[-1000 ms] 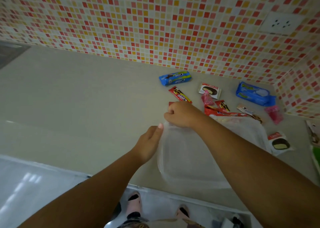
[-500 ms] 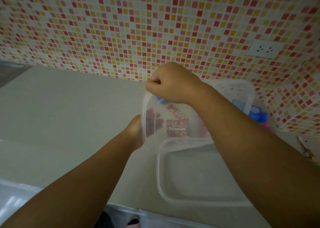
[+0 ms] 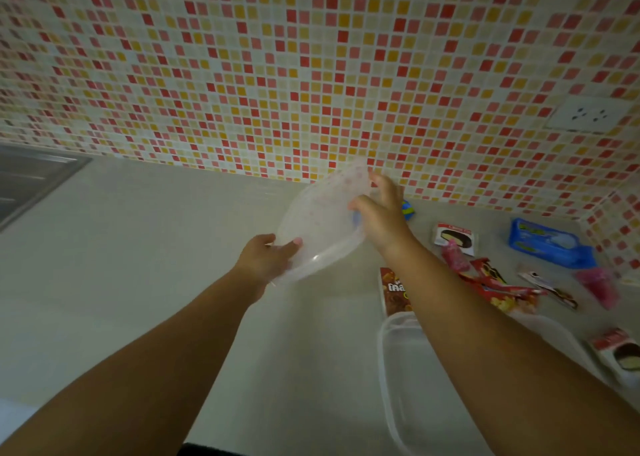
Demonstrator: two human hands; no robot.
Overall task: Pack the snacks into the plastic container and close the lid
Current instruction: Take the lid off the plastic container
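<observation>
A clear plastic lid (image 3: pixel 320 220) is held tilted in the air above the counter, left of the container. My left hand (image 3: pixel 266 259) grips its near lower edge and my right hand (image 3: pixel 379 209) holds its far right edge. The open clear container (image 3: pixel 391 369) stands on the counter at the lower right, partly hidden by my right forearm. Snacks lie behind it: a brown packet (image 3: pixel 394 291), red wrappers (image 3: pixel 498 285), a pink candy (image 3: pixel 455 256), a white cake pack (image 3: pixel 453 239) and a blue cookie pack (image 3: pixel 547 247).
A mosaic-tiled wall with a white socket (image 3: pixel 588 114) runs behind the counter and turns at the right corner. A sink edge (image 3: pixel 38 181) sits at the far left. Another cake pack (image 3: pixel 623 355) and a pink candy (image 3: pixel 599 285) lie at the right.
The lid has come off the container and moved left and away from it, now held by both hands. The view has shifted left, and the snacks show uncovered.
</observation>
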